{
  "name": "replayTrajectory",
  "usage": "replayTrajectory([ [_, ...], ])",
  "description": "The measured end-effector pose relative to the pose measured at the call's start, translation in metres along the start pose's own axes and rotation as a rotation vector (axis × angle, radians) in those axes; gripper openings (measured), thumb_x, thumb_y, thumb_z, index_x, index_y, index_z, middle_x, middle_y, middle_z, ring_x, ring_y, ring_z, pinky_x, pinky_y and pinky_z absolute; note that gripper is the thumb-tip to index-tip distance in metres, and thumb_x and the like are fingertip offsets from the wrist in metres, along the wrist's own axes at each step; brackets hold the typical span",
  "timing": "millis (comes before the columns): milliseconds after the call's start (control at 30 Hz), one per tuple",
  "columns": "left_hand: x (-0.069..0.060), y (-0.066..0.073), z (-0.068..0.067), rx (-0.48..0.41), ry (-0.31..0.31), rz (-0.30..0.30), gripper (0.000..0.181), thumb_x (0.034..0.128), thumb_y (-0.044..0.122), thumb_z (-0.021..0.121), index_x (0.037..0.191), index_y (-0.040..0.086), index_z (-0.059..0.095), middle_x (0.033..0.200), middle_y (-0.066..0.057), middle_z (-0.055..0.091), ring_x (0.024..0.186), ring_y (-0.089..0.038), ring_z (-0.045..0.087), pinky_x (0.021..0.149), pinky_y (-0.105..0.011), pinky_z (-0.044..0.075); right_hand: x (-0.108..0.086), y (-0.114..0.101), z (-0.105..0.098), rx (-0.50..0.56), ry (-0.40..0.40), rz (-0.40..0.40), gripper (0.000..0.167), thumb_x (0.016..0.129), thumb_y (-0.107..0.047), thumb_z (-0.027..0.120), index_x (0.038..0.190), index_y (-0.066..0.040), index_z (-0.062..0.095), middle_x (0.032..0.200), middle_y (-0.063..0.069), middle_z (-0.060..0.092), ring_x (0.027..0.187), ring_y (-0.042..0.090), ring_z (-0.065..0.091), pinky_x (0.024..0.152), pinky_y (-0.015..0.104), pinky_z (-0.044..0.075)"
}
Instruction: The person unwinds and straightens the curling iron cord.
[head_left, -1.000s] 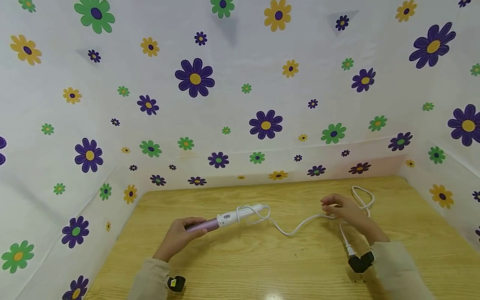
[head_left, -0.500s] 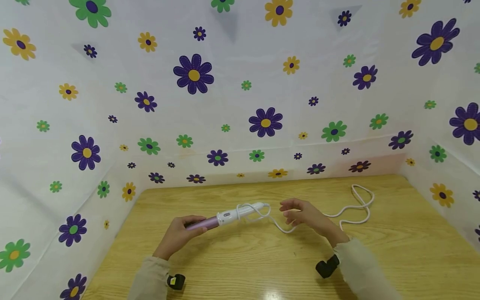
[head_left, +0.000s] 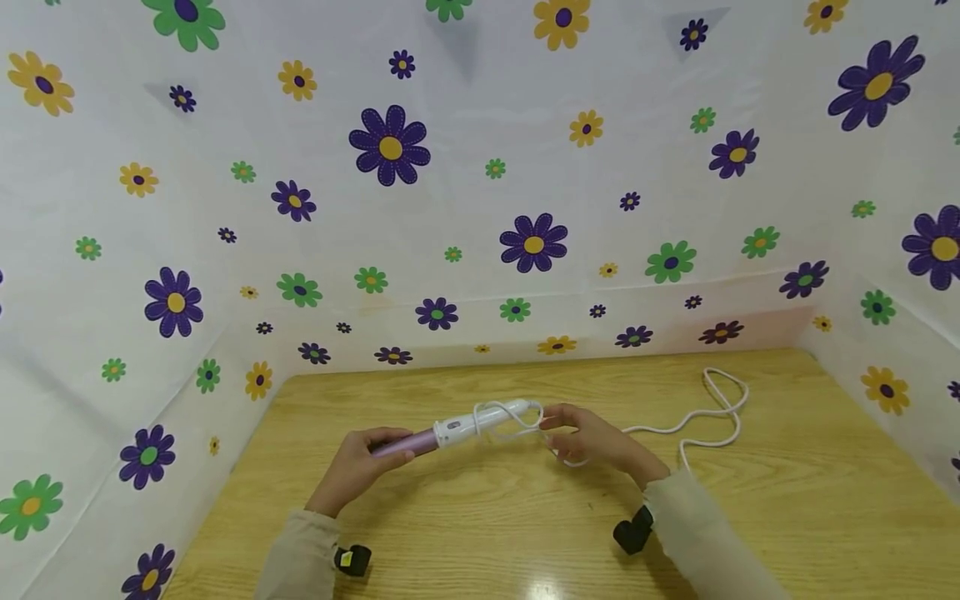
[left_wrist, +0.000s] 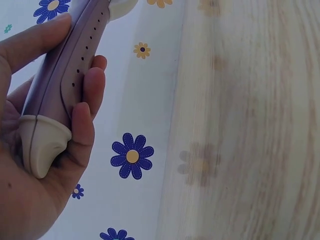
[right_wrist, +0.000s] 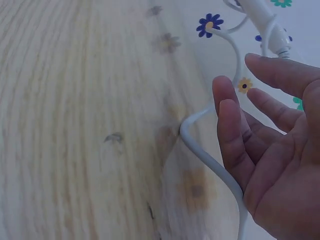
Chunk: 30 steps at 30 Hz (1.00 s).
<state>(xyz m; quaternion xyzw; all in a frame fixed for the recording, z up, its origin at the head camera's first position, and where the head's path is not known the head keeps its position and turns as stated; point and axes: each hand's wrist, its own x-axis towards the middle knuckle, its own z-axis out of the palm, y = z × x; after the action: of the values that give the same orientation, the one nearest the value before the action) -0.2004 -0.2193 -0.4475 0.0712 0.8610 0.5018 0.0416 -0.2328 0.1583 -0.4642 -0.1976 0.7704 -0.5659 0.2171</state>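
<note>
A hair-styling wand with a purple barrel [head_left: 416,445] and white handle [head_left: 457,429] slants across the wooden table. My left hand [head_left: 358,468] grips its purple end; in the left wrist view the fingers curl round the purple part [left_wrist: 75,60], with a cream tip [left_wrist: 44,142] against the palm. The white cord [head_left: 512,410] loops round the handle. My right hand [head_left: 588,437] is at the handle's cord end, fingers loosely bent beside the loop. In the right wrist view the hand [right_wrist: 280,145] has its fingers apart near the cord [right_wrist: 212,162], pinching nothing.
The rest of the cord [head_left: 701,414] trails right in a long bend over the wooden table [head_left: 465,533]. A white sheet with flower prints [head_left: 465,208] stands round the back and sides. Black wrist devices [head_left: 354,561] sit at both sleeves.
My right hand has moved left from the cord's far bend to the handle's cord end. My left hand keeps its grip on the purple end, and the wand has barely shifted.
</note>
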Motion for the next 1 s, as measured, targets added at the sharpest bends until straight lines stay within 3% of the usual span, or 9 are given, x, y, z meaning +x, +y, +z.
replayTrajectory([
  [200, -0.001, -0.002, -0.001, -0.011, -0.003, -0.002, 0.039, 0.0791, 0.029, 0.080, 0.113, 0.012, 0.072, 0.115, -0.014, 0.068, 0.091, -0.019, 0.060, 0.075, -0.030, 0.050, 0.004, 0.005, 0.005, -0.025, -0.029, -0.002, 0.040, 0.097, -0.008, 0.053, 0.134, 0.002, 0.045, 0.133, 0.030, 0.047, 0.075, 0.017, 0.060, 0.062, 0.026, 0.050],
  [400, -0.004, -0.001, -0.002, -0.026, -0.005, -0.008, 0.040, 0.0801, 0.027, 0.079, 0.115, 0.009, 0.070, 0.117, -0.016, 0.067, 0.092, -0.020, 0.060, 0.075, -0.031, 0.049, 0.002, 0.005, 0.006, -0.057, 0.010, -0.031, 0.031, 0.098, -0.015, 0.055, 0.123, 0.003, 0.053, 0.113, 0.023, 0.054, 0.068, 0.013, 0.053, 0.056, 0.022, 0.045],
  [533, -0.007, 0.000, -0.003, -0.026, -0.007, -0.007, 0.040, 0.0801, 0.027, 0.079, 0.115, 0.010, 0.070, 0.118, -0.016, 0.067, 0.092, -0.020, 0.061, 0.075, -0.030, 0.049, 0.000, 0.004, 0.006, -0.133, 0.126, -0.035, 0.024, 0.096, -0.017, 0.060, 0.111, 0.002, 0.060, 0.104, 0.016, 0.059, 0.070, 0.014, 0.056, 0.057, 0.023, 0.045],
  [767, -0.007, -0.004, -0.005, 0.001, -0.015, -0.006, 0.041, 0.0799, 0.030, 0.079, 0.115, 0.011, 0.071, 0.115, -0.016, 0.067, 0.089, -0.019, 0.061, 0.073, -0.029, 0.051, 0.000, 0.001, 0.004, -0.269, 0.400, -0.048, 0.012, 0.091, -0.022, 0.067, 0.096, -0.011, 0.065, 0.106, 0.010, 0.067, 0.095, 0.024, 0.063, 0.071, 0.031, 0.050],
  [867, -0.007, -0.006, -0.005, 0.003, -0.018, -0.010, 0.041, 0.0795, 0.031, 0.079, 0.115, 0.012, 0.071, 0.116, -0.015, 0.067, 0.089, -0.019, 0.061, 0.073, -0.029, 0.051, -0.001, -0.002, 0.000, -0.284, 0.460, -0.075, 0.015, 0.092, -0.026, 0.066, 0.098, -0.012, 0.064, 0.104, 0.009, 0.068, 0.097, 0.025, 0.063, 0.073, 0.031, 0.050],
  [1000, -0.007, -0.008, -0.004, 0.002, -0.029, -0.017, 0.041, 0.0782, 0.032, 0.080, 0.113, 0.013, 0.072, 0.115, -0.015, 0.067, 0.088, -0.020, 0.061, 0.074, -0.031, 0.050, -0.005, -0.007, -0.006, -0.222, 0.473, -0.107, 0.022, 0.094, -0.029, 0.063, 0.102, -0.008, 0.063, 0.102, 0.011, 0.067, 0.096, 0.030, 0.063, 0.073, 0.033, 0.053],
])
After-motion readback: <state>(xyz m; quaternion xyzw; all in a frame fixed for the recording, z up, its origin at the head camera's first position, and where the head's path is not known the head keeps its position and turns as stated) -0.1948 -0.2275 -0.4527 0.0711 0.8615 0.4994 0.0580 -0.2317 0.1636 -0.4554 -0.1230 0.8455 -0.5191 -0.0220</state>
